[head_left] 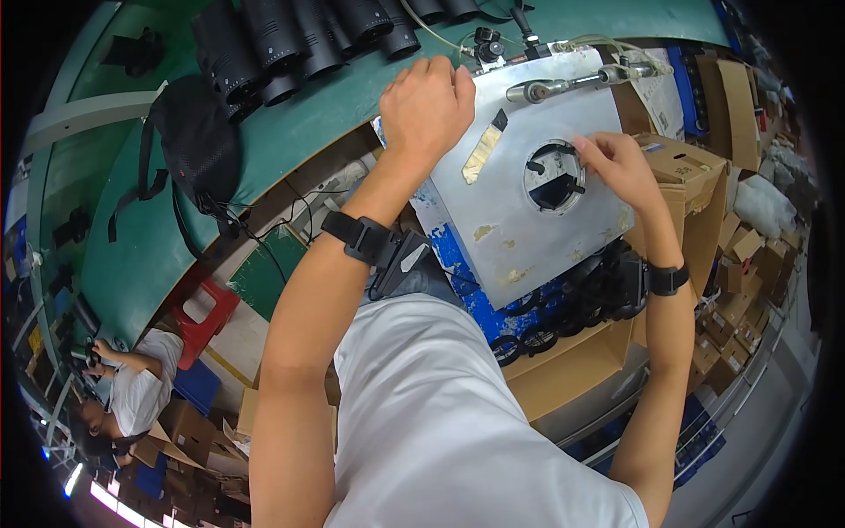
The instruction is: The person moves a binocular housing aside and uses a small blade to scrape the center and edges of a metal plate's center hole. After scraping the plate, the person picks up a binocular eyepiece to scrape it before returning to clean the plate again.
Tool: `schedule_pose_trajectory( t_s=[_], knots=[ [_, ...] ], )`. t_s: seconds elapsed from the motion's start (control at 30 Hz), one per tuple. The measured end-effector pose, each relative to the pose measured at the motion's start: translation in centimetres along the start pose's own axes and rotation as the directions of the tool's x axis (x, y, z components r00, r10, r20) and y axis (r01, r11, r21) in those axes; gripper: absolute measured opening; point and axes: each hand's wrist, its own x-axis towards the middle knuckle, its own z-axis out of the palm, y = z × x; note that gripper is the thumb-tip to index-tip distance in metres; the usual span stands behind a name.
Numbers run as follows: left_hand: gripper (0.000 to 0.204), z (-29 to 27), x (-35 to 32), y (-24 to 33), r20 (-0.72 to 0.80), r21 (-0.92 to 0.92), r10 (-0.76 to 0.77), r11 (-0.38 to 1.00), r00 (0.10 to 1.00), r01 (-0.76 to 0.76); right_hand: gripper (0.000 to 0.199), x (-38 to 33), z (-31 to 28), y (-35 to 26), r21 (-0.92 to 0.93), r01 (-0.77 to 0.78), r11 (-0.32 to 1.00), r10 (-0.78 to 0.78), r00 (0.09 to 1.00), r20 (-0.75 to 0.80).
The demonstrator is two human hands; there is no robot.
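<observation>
**Seating a part in the plate's round opening**

Round opening [554, 176] in the square grey metal plate [537, 238]: dark clips or tabs show inside it, detail too small to tell. Right hand [616, 167] sits at the opening's right rim; its fingers [588, 148] are pressed together at the tips, seemingly pinching something small at the edge. What they hold cannot be made out.

Left hand [429, 106] lies on the plate's upper left corner, fingers curled over the edge, steadying it.

Judgement: fitting step under way at the hole. Next move calls for fine fingertip placement while the plate is kept from shifting.

Outward: strip of yellowish tape [482, 151] between the two hands; silver rod fitting [563, 84] beyond the fingers; black cylinders [290, 40] on the green tabletop [132, 255].
</observation>
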Motion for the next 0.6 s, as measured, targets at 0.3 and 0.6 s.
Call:
schedule_pose_trajectory(
  t_s=[0.3, 0.6],
  knots=[
    [0.023, 0.1, 0.0, 0.0, 0.022, -0.007, -0.012, 1.0, 1.0, 0.012, 0.03, 4.0, -1.0, -2.3, -0.194, -0.241, 0.951, 0.301, 0.868, 0.396],
    [0.023, -0.1, -0.1, 0.0, 0.007, -0.03, -0.022, 0.999, 1.0, 0.023, 0.028, 3.0, -0.3, -0.8, -0.034, -0.219, 0.975, 0.219, 0.935, 0.279]
  ],
)
